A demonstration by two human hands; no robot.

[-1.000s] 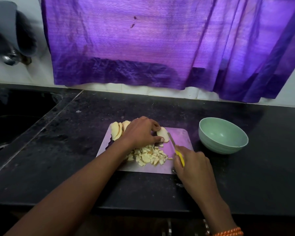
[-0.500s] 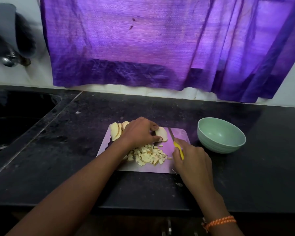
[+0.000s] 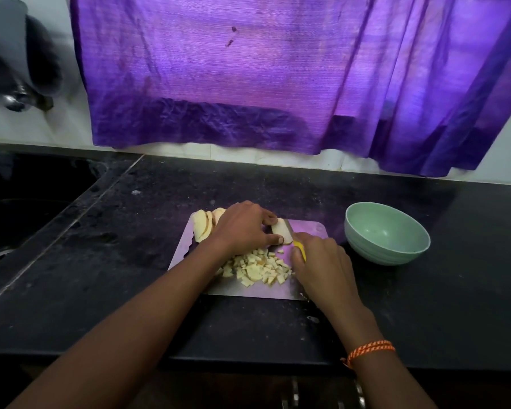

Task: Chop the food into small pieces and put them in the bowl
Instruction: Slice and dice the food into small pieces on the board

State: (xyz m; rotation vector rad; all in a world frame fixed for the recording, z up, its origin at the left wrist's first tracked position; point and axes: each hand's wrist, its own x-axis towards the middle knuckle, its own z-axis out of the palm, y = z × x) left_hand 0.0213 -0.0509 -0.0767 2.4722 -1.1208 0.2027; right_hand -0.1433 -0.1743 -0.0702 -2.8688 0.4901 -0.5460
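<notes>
A pale cutting board [image 3: 313, 231] lies on the black counter. My left hand [image 3: 242, 227] pinches a pale food slice [image 3: 281, 228] against the board between thumb and fingers. In my right hand [image 3: 322, 261] is a yellow-handled knife [image 3: 300, 248], its blade resting at the slice's right edge. A heap of small chopped pieces [image 3: 257, 268] lies near the board's front. Several uncut slices [image 3: 202, 225] are stacked at the board's far left corner. To the right of the board stands a green bowl [image 3: 387, 233], with no food visible inside.
A sink basin [image 3: 18, 219] is sunk into the counter at the left, with a tap [image 3: 15, 98] on the wall above it. A purple curtain [image 3: 278, 84] hangs behind the counter. Bare black counter [image 3: 455, 290] spreads to the right.
My right hand has slid forward and left with the knife, bringing the blade from right of the slice up against it. My left hand has kept its hold.
</notes>
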